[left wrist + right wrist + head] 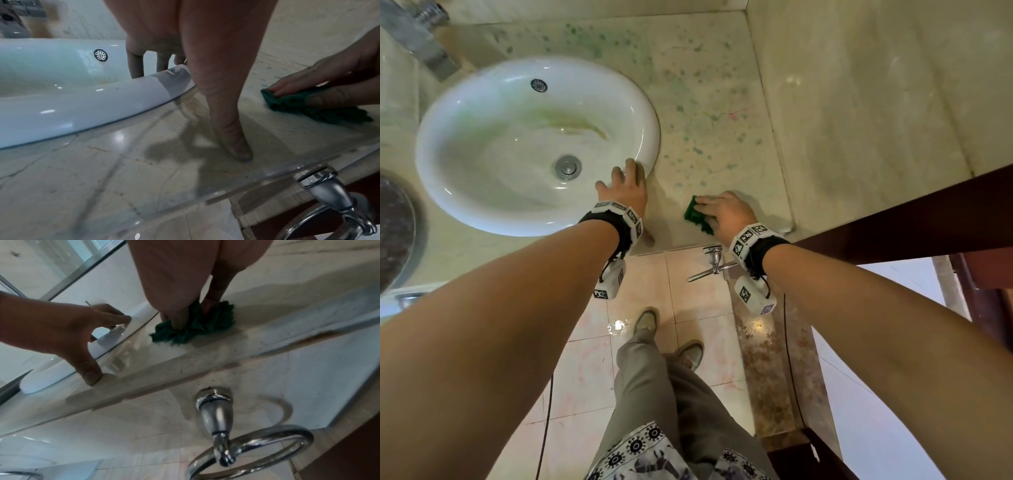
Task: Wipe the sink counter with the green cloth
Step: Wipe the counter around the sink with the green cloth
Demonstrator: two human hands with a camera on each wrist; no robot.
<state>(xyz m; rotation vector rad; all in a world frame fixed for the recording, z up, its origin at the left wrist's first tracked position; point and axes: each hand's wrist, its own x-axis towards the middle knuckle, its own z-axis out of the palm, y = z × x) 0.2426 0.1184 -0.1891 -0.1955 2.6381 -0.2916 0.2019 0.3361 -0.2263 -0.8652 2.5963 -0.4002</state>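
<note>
Right hand (724, 212): fingers flat, pressing green cloth (693, 214) onto counter (722, 102) at near edge, just right of sink (650, 137). Cloth bunched. Left hand (628, 192): spread wide, holding nothing, fingertips on sink rim, thumb (236, 146) on counter.

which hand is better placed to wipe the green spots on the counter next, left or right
Right. The right hand presses the green cloth on the counter, just short of the green spots; the left hand holds nothing and rests on the sink rim.
</note>
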